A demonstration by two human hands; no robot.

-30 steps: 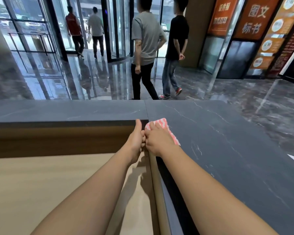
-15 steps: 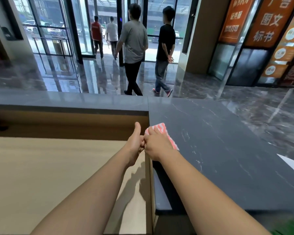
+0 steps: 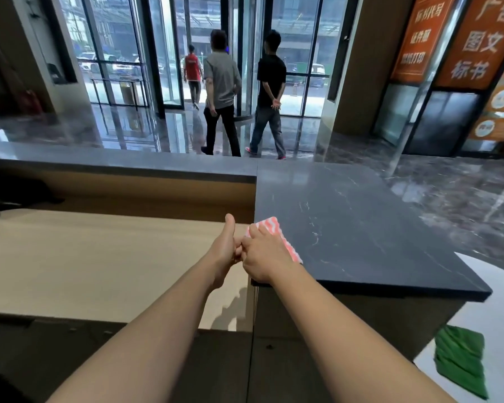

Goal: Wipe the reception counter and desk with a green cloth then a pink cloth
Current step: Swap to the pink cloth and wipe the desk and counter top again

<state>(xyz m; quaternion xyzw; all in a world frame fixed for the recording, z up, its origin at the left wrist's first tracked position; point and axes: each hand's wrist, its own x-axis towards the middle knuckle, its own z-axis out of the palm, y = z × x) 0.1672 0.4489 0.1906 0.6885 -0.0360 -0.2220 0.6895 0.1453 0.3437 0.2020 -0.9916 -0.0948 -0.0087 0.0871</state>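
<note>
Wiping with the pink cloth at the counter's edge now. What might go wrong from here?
1. The pink cloth, held by the right hand, sits at the dark counter's inner edge; a stroke further left may drop it onto the lower wooden desk.
2. The left hand touches the right one, which may cramp the stroke.

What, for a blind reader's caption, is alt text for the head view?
The right hand holds a pink cloth on the counter edge; the left hand, thumb up, touches it above the desk. A green cloth lies lower right; three people walk away.
</note>
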